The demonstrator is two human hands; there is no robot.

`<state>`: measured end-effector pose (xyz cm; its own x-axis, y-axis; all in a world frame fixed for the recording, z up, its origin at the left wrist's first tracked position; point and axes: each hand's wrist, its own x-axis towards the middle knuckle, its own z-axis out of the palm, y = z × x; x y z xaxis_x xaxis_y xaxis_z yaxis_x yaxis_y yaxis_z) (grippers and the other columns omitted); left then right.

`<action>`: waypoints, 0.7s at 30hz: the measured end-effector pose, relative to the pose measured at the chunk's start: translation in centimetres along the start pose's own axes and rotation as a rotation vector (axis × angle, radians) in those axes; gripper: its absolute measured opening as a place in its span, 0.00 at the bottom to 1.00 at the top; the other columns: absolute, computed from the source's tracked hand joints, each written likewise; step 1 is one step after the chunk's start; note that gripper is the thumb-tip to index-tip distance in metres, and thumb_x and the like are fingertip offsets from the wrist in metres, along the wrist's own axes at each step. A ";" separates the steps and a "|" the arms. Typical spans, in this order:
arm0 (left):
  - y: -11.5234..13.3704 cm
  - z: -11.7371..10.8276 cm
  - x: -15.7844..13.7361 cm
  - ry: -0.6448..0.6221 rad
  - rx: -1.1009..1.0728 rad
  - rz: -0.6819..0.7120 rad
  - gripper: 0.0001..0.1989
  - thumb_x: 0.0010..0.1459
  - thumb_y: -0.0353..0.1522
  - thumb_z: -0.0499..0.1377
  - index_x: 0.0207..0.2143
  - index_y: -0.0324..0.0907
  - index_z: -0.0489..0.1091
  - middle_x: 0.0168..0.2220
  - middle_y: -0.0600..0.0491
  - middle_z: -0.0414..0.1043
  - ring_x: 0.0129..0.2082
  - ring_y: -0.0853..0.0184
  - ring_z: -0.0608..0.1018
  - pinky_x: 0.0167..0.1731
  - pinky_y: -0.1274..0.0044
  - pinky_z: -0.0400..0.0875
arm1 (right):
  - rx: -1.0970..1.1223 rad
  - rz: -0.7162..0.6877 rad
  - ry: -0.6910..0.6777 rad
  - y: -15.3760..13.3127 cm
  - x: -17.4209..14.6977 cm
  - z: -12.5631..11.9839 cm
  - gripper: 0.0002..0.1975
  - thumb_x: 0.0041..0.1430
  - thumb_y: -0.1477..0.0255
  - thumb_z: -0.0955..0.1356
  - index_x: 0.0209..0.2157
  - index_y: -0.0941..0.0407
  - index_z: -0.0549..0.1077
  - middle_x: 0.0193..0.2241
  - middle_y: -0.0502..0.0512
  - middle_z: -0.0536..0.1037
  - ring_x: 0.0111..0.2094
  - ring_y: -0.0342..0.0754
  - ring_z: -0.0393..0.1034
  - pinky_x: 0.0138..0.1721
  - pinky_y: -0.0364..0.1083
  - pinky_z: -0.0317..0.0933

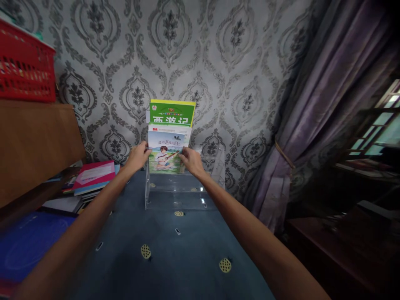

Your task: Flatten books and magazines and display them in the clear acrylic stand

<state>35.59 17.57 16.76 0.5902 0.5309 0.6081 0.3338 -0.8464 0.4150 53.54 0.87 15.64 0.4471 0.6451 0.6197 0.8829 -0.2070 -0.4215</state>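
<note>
A book point(167, 152) with an illustrated cover of a figure playing a guitar stands upright at the left part of a clear tiered rack point(175, 200). My left hand point(138, 157) grips its left edge, and my right hand point(191, 161) pinches its right edge. Just behind it rises a pale-topped book point(184, 130), mostly covered. Farther back and higher stands a green book point(171, 111) with a yellow edge and white characters. The lower tiers of the rack, nearer to me, hold no books.
Left of the rack lies a stack of books and papers with a pink one point(95, 173) on top. A blue plastic item point(34, 237) sits nearer. A red basket point(28, 62) rests on a wooden cabinet point(37, 146). Purple curtains point(300, 116) hang at right. Patterned cloth point(175, 258) covers the table.
</note>
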 end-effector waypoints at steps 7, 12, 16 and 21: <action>0.1 0.5 -0.3 -0.014 0.014 -0.022 0.07 0.63 0.30 0.55 0.43 0.40 0.68 0.35 0.47 0.79 0.35 0.60 0.81 0.39 0.72 0.72 | 0.024 0.125 0.109 0.5 -1.1 0.8 0.11 0.58 0.68 0.67 0.43 0.55 0.71 0.33 0.54 0.79 0.35 0.53 0.72 0.36 0.47 0.61; 0.1 0.8 -0.4 -0.019 0.015 -0.028 0.07 0.63 0.30 0.55 0.44 0.40 0.66 0.37 0.46 0.79 0.36 0.59 0.81 0.41 0.71 0.73 | 0.056 0.166 0.229 1.7 -1.4 1.6 0.21 0.57 0.65 0.67 0.51 0.57 0.66 0.48 0.64 0.75 0.45 0.56 0.71 0.45 0.51 0.64; 0.1 0.9 -0.4 -0.019 0.009 -0.030 0.06 0.64 0.30 0.55 0.43 0.41 0.66 0.37 0.47 0.78 0.37 0.60 0.81 0.42 0.71 0.72 | 0.079 0.161 0.105 2.3 -1.0 2.1 0.10 0.59 0.67 0.65 0.42 0.54 0.70 0.40 0.59 0.79 0.42 0.55 0.74 0.43 0.49 0.64; 0.0 1.0 -0.4 -0.022 -0.018 -0.021 0.04 0.63 0.29 0.55 0.41 0.42 0.66 0.36 0.48 0.78 0.38 0.60 0.81 0.42 0.71 0.73 | 0.109 0.147 0.068 2.5 -0.8 1.9 0.11 0.58 0.67 0.65 0.43 0.55 0.71 0.37 0.57 0.81 0.38 0.53 0.76 0.39 0.47 0.66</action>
<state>36.10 17.33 15.83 0.5992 0.5476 0.5840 0.3335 -0.8339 0.4397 55.13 1.18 12.81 0.5821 0.5615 0.5881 0.7883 -0.2124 -0.5775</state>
